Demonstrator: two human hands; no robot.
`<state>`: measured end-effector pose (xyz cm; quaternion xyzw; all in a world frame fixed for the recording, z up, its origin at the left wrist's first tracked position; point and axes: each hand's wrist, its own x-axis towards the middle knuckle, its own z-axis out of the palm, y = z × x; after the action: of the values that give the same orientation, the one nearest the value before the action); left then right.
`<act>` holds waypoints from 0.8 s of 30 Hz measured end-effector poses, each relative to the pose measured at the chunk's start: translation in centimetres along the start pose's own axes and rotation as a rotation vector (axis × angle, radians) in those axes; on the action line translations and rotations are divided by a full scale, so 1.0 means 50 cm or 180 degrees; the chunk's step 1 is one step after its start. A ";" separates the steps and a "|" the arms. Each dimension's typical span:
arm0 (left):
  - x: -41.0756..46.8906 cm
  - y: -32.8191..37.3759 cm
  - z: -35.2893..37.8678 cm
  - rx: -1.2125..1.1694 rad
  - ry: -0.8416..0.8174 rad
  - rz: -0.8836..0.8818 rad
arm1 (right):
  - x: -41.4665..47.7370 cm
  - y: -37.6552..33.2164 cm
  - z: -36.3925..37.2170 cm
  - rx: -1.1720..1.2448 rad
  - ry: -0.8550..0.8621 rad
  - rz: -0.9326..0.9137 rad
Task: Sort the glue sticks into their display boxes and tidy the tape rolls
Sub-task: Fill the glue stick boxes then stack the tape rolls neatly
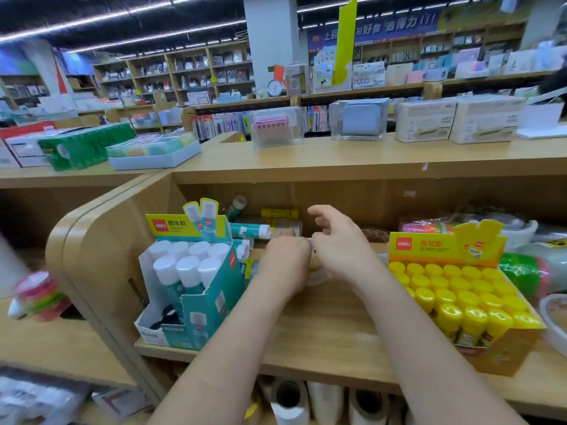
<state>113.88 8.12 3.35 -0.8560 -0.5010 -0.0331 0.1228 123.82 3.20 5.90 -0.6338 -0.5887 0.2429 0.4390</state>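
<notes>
Glue sticks (187, 271) in teal box (214, 305), yellow box (503, 360), left hand (287, 262), right hand (340, 242) grip unclear

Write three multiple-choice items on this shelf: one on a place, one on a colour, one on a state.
1. Where does the yellow box stand from the teal box?
A. left
B. right
C. above

2. What colour are the caps of the sticks in the teal box?
A. white
B. yellow
C. red

3. How is the loose stick behind the teal box placed?
A. upright
B. lying on its side
C. in the yellow box

Key:
1. B: it sits further right on the same shelf.
2. A: every cap there shows white.
3. B: its length runs level, with the cap pointing right.
</notes>
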 end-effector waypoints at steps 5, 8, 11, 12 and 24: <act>-0.069 0.014 -0.041 0.0021 0.0575 -0.0435 | 0.033 0.010 0.016 0.0364 0.0069 0.0286; -0.118 0.021 -0.047 -0.0091 0.0719 -0.0674 | 0.056 0.004 0.017 0.0796 0.0168 0.0333; -0.172 0.031 -0.023 -0.0699 0.0722 -0.0876 | 0.092 -0.014 0.022 0.0728 -0.0256 0.0241; -0.189 0.035 -0.001 -0.0974 0.0704 -0.0962 | 0.103 -0.019 0.030 0.0552 -0.0497 0.0202; -0.252 0.029 0.040 -0.2193 0.1175 -0.0947 | 0.170 -0.019 0.173 -0.1742 -0.0403 -0.0653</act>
<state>108.76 -2.79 -1.12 -0.7450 -0.5485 -0.3691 -0.0891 117.77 13.65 4.19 -0.6494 -0.7195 0.0686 0.2365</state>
